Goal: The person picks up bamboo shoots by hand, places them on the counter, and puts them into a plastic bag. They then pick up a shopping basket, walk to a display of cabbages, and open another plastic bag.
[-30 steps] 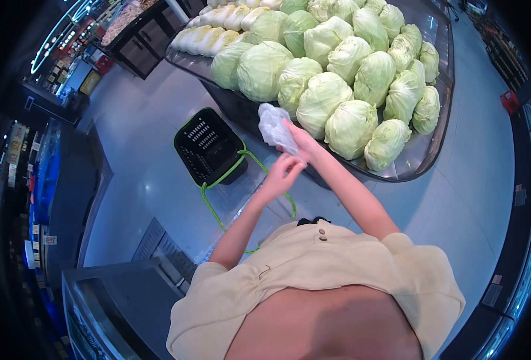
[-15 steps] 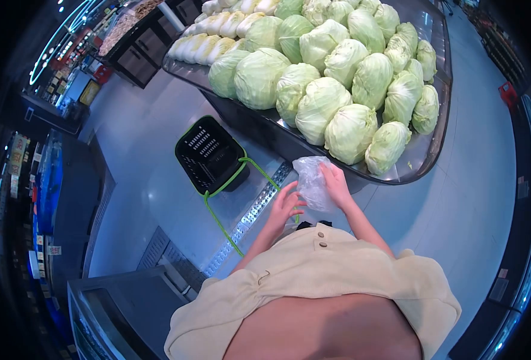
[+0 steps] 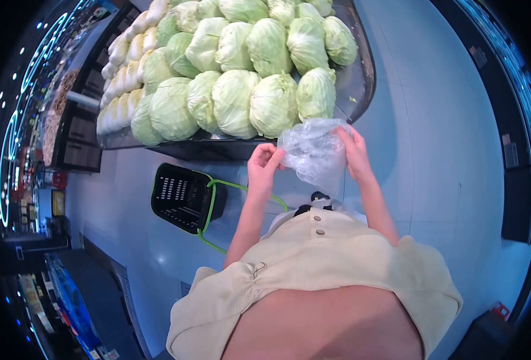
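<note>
A clear, crumpled plastic bag (image 3: 315,153) is stretched between my two hands, just in front of the cabbage display. My left hand (image 3: 265,163) pinches its left edge between thumb and fingers. At the bag's upper right, my right hand (image 3: 354,151) grips the plastic with closed fingers. Right behind the bag lie round green cabbages, the closest being one at the front right corner (image 3: 316,94) and another beside it (image 3: 274,106).
The display's dark rim (image 3: 217,149) runs across in front of me. A black basket (image 3: 184,198) with green handles stands on the floor at the left. Long pale cabbages (image 3: 120,81) fill the display's left side. Dark shelving (image 3: 511,156) lines the right.
The view has turned, so the display now sits further left. My left hand, before open beside the bag, has closed on its edge. The bag is spread wider and held higher.
</note>
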A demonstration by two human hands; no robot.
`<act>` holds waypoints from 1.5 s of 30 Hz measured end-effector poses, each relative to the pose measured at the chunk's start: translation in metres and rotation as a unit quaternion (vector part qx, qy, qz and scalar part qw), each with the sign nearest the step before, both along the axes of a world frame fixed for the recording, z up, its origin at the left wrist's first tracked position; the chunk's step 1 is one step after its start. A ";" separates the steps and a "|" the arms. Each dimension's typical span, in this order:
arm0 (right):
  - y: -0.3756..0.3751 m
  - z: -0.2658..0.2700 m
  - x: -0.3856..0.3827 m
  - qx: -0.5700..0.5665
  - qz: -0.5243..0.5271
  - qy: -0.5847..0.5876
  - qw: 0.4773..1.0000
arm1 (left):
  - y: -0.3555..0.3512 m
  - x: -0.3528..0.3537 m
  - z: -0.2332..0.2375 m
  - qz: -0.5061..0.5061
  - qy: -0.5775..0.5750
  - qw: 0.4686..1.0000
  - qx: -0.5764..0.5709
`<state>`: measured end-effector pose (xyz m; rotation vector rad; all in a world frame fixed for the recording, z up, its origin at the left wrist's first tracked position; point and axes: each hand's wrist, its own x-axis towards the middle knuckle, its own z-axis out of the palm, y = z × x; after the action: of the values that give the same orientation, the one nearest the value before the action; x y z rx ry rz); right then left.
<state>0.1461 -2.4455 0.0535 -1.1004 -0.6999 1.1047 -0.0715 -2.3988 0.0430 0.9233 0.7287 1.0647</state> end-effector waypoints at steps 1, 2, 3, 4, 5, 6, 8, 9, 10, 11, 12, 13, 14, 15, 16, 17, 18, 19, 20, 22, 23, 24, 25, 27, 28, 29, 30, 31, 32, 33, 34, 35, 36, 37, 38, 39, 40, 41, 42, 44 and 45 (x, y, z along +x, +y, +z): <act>-0.007 0.002 0.008 0.008 -0.010 -0.009 1.000 | 0.003 0.006 0.004 -0.015 -0.001 1.000 0.014; -0.015 0.004 0.014 0.002 -0.032 -0.006 0.999 | 0.006 0.014 0.006 -0.030 -0.005 0.999 0.030; -0.022 0.006 0.020 0.000 -0.053 -0.066 0.996 | 0.009 0.020 0.006 -0.044 0.003 0.999 0.028; -0.031 0.008 0.024 -0.002 -0.074 -0.125 0.989 | 0.010 0.025 0.008 -0.067 0.005 0.997 0.026; -0.040 0.010 0.030 -0.004 -0.097 -0.123 0.988 | 0.011 0.031 0.011 -0.085 0.008 0.996 0.030; -0.050 0.011 0.038 -0.018 -0.111 -0.148 0.983 | 0.012 0.039 0.014 -0.102 0.010 0.994 0.036; -0.070 0.014 0.051 -0.040 -0.141 -0.173 0.974 | 0.011 0.058 0.021 -0.147 0.018 0.988 0.034; -0.082 0.017 0.058 -0.048 -0.152 -0.175 0.972 | 0.007 0.069 0.027 -0.176 0.003 0.984 0.021; -0.094 0.018 0.064 -0.056 -0.162 -0.175 0.970 | 0.003 0.079 0.030 -0.204 -0.011 0.979 0.008; -0.105 0.018 0.072 -0.056 -0.175 -0.174 0.967 | 0.002 0.091 0.031 -0.232 -0.015 0.973 0.002; -0.115 0.019 0.082 -0.066 -0.196 -0.161 0.965 | -0.001 0.105 0.036 -0.246 -0.014 0.969 0.008; -0.124 0.019 0.092 -0.075 -0.216 -0.147 0.962 | -0.005 0.120 0.042 -0.260 0.018 0.965 0.021; -0.134 0.020 0.103 -0.070 -0.229 -0.146 0.960 | -0.008 0.136 0.047 -0.271 0.048 0.961 0.035; -0.144 0.021 0.113 -0.086 -0.245 -0.130 0.957 | -0.010 0.155 0.048 -0.272 0.060 0.959 0.043; -0.151 0.023 0.125 -0.102 -0.260 -0.114 0.953 | -0.010 0.173 0.050 -0.281 0.057 0.957 0.051; -0.156 0.025 0.136 -0.096 -0.269 -0.116 0.951 | -0.011 0.191 0.054 -0.301 0.041 0.952 0.022; -0.162 0.025 0.146 -0.104 -0.287 -0.045 0.951 | -0.013 0.208 0.058 -0.321 0.026 0.947 -0.010; -0.168 0.026 0.156 -0.112 -0.303 0.027 0.946 | -0.014 0.224 0.062 -0.326 0.026 0.945 -0.008; -0.174 0.029 0.168 -0.112 -0.306 0.027 0.945 | -0.016 0.240 0.070 -0.330 -0.002 0.943 -0.038; -0.185 0.034 0.193 -0.122 -0.276 0.122 0.945 | -0.019 0.269 0.082 -0.331 -0.031 0.941 -0.071; -0.190 0.035 0.206 -0.124 -0.275 0.121 0.946 | -0.020 0.280 0.087 -0.324 -0.028 0.943 -0.069; -0.193 0.034 0.219 -0.135 -0.259 0.118 0.949 | -0.019 0.290 0.090 -0.317 -0.024 0.946 -0.068; -0.196 0.032 0.232 -0.146 -0.243 0.116 0.952 | -0.019 0.299 0.088 -0.301 -0.010 0.952 -0.057; -0.201 0.026 0.256 -0.151 -0.217 0.140 0.954 | -0.015 0.314 0.087 -0.286 0.001 0.957 -0.057; -0.201 0.021 0.265 -0.154 -0.194 0.163 0.955 | -0.013 0.319 0.086 -0.273 0.012 0.960 -0.056; -0.200 0.016 0.274 -0.162 -0.187 0.164 0.955 | -0.009 0.323 0.084 -0.266 0.013 0.962 -0.062; -0.198 0.011 0.283 -0.151 -0.177 0.193 0.953 | -0.004 0.328 0.083 -0.268 0.028 0.961 -0.058; -0.194 0.008 0.292 -0.142 -0.167 0.220 0.951 | -0.001 0.333 0.082 -0.269 0.041 0.961 -0.054; -0.190 0.006 0.301 -0.149 -0.158 0.217 0.952 | 0.001 0.339 0.079 -0.260 0.038 0.963 -0.059; -0.186 0.006 0.308 -0.129 -0.203 0.255 0.937 | 0.004 0.346 0.078 -0.255 0.075 0.963 -0.035; -0.179 0.005 0.316 -0.108 -0.244 0.290 0.919 | 0.008 0.354 0.077 -0.248 0.110 0.962 -0.010; -0.172 0.001 0.326 -0.112 -0.232 0.281 0.924 | 0.012 0.363 0.074 -0.234 0.102 0.967 -0.012; -0.166 -0.006 0.336 -0.060 -0.246 0.319 0.913 | 0.013 0.372 0.070 -0.265 0.122 0.956 0.036; -0.159 -0.012 0.347 -0.006 -0.258 0.356 0.898 | 0.015 0.382 0.067 -0.295 0.142 0.941 0.085; -0.149 -0.014 0.356 -0.007 -0.247 0.348 0.904 | 0.014 0.394 0.068 -0.334 0.140 0.930 0.066; -0.140 -0.016 0.366 -0.007 -0.240 0.350 0.905 | 0.012 0.408 0.068 -0.374 0.138 0.916 0.048; -0.130 -0.016 0.375 -0.007 -0.235 0.353 0.906 | 0.012 0.424 0.060 -0.405 0.140 0.902 0.051; -0.118 -0.015 0.384 -0.006 -0.228 0.345 0.911 | 0.017 0.444 0.051 -0.437 0.141 0.887 0.054; -0.105 -0.011 0.392 -0.004 -0.199 0.357 0.913 | 0.026 0.466 0.049 -0.432 0.133 0.890 0.057; -0.081 0.000 0.414 -0.016 -0.173 0.364 0.915 | 0.037 0.505 0.045 -0.442 0.129 0.888 -0.015; -0.069 0.006 0.425 -0.032 -0.161 0.366 0.916 | 0.050 0.522 0.043 -0.464 0.077 0.879 -0.073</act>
<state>0.5706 -2.5144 0.0598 -0.7292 0.1095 1.1425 0.4509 -2.3485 0.0862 1.0606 0.3884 0.0830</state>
